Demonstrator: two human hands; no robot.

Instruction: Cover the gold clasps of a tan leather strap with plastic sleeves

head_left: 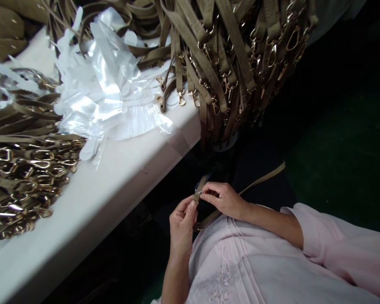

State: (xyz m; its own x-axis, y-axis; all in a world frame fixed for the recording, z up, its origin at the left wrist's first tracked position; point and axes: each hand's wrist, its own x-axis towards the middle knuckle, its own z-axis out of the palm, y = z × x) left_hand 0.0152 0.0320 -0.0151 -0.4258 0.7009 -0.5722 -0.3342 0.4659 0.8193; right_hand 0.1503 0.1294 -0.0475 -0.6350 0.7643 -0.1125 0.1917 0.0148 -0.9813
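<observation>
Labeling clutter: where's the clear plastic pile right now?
In the head view, the plastic pile lies upper left on the white table, between the clasp heap at left and the hanging straps at right.

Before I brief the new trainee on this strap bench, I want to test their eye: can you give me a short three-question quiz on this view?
1. True or false: both hands grip one olive strap over the lap, off the white table.
2. Which lies between the two strap heaps on the table? A) clear plastic wrappers B) scissors C) a cardboard box
3. Fill in: the heap of straps hanging over the table's edge ends in gold metal ____.

Key: 1 true: the left hand and right hand pinch it together. 2 A. 3 clasps, as on the heap of clasped straps at the table's near end.
</observation>
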